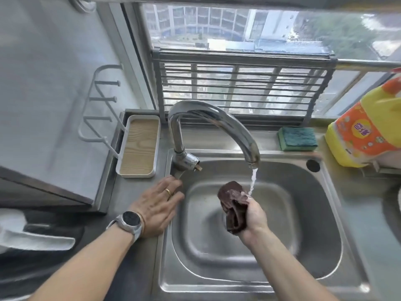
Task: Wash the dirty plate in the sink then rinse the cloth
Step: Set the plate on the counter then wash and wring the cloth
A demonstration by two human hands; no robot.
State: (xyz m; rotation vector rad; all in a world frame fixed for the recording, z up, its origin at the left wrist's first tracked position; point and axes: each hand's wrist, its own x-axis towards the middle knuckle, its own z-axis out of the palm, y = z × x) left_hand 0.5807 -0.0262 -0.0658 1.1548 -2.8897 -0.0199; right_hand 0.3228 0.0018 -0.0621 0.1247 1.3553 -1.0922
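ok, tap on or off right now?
On. A stream of water falls from the faucet spout onto the brown cloth gripped in the right hand; the left hand touches the lever.

Window (pixel 249 29) spans 12 o'clock, daylight coming through; apartment blocks and trees outside, blurred. Metal rack of horizontal bars (pixel 243 83) leans against lower pane. Pale wall (pixel 43 72) at 9 to 10 o'clock carries white wire hook rack (pixel 97 105). White tray with wood-grain base (pixel 138 146) sits on steel counter (pixel 134 253) at 10 o'clock. Green sponge (pixel 297 139) on ledge at 2 o'clock. Yellow-orange bag (pixel 368 127) at 3 o'clock. Chrome gooseneck tap (pixel 208 118) stands near centre.
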